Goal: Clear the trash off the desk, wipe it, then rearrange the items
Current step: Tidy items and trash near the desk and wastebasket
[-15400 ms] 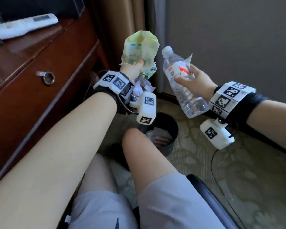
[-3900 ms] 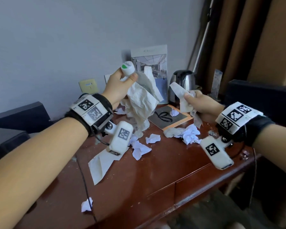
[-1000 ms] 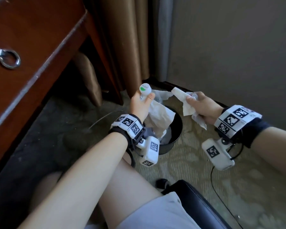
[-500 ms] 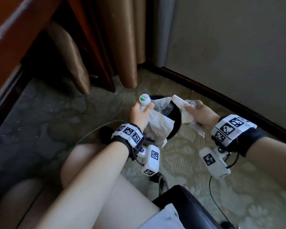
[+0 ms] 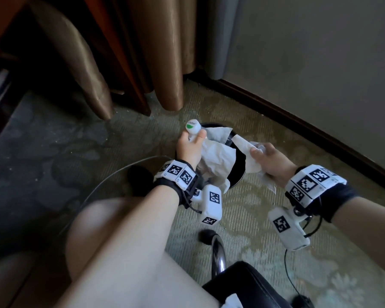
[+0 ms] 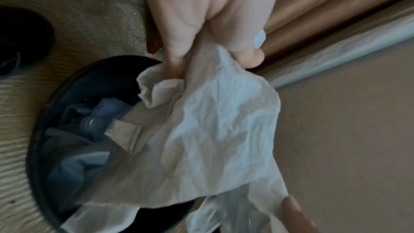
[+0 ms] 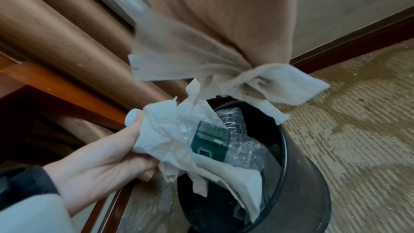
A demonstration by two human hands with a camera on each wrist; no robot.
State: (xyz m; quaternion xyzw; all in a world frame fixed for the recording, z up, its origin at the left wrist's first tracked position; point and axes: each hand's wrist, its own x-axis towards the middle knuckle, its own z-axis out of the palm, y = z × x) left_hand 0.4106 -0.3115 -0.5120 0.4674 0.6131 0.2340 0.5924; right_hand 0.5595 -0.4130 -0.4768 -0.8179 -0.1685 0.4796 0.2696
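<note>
The patterned carpet fills most of the head view, with brown curtains hanging at the far left and a plain wall with a dark skirting board at the far right. A black chair edge shows at the near side. In the middle stands the round black bin, already holding crumpled paper and plastic. Over its left rim the left hand has its fingers curled round a crushed clear bottle with a white cap and green label, together with a big crumpled tissue that drapes down into the bin's mouth. Over the right rim the right hand pinches a smaller wad of tissue between thumb and curled fingers, its loose ends dangling just above the bin.
</note>
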